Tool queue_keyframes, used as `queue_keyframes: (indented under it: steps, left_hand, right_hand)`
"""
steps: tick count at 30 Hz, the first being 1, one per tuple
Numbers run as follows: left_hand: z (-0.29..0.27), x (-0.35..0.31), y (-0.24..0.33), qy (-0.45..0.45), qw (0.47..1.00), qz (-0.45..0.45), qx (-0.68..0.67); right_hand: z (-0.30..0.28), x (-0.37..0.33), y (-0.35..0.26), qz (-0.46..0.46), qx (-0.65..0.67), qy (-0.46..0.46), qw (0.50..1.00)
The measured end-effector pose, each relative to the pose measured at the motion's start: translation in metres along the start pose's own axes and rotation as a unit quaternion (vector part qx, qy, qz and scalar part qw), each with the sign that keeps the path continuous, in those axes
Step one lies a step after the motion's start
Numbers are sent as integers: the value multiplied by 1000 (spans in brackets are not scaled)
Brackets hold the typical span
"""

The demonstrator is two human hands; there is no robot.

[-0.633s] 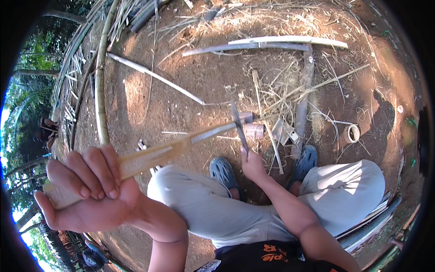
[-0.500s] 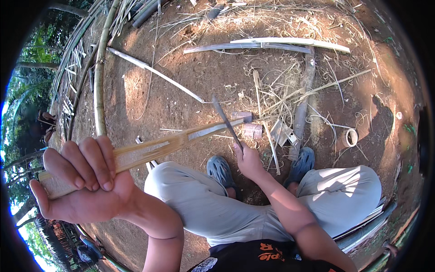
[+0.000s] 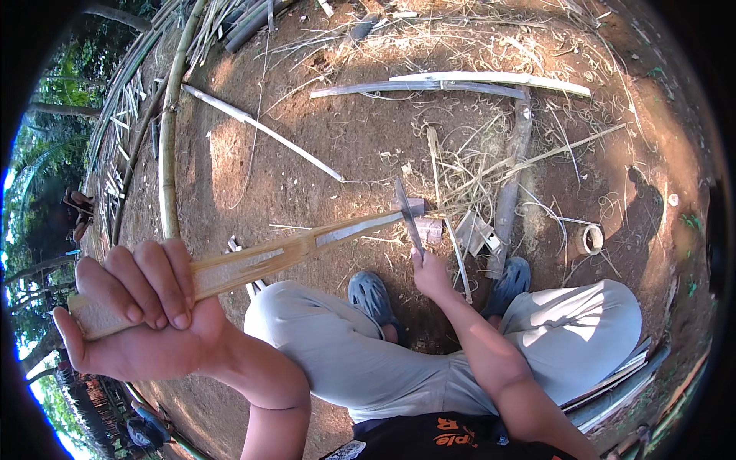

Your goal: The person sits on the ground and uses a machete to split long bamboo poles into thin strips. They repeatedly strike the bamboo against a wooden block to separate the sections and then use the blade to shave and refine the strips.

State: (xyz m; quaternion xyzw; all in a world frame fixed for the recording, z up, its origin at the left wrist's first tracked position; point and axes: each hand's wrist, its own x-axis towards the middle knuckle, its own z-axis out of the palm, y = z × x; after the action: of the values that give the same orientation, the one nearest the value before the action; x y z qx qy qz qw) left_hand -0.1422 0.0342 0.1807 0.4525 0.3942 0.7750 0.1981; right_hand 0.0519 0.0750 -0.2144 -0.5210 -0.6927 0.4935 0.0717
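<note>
If the right hand's (image 3: 432, 274) clenched knife (image 3: 408, 213) is forced past the left hand's (image 3: 170, 339) clasped strip (image 3: 285, 253), the shoe (image 3: 370, 296) between could be nicked.

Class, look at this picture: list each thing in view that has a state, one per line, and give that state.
Bamboo strip: held, partly pared
Knife: blade bare, at the strip's far end
Left hand: curled around the strip
Right hand: closed around the handle
Perforated clogs: worn
Short tube: hollow, on the ground

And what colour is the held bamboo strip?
The bamboo strip is yellowish tan with whitish parts; head view.
</note>
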Motion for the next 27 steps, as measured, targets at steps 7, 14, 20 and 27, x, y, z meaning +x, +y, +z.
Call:
queue_keyframes:
  steps: [7, 14, 20, 27]
  left_hand:
    - [-9, 5, -3, 17, 1000, -5, -11]
    - [-14, 2, -3, 18, 1000, 3, 4]
    - [-13, -3, 2, 28, 999, 12, 19]
    - [-27, 5, -3, 25, 999, 9, 35]
  right_hand:
    - [-9, 0, 6, 68, -7, -32, 997]
    - [-8, -22, -33, -13, -37, 16, 999]
    - [10, -7, -1, 39, -60, -3, 997]
    - [-2, 4, 14, 60, -42, -32, 997]
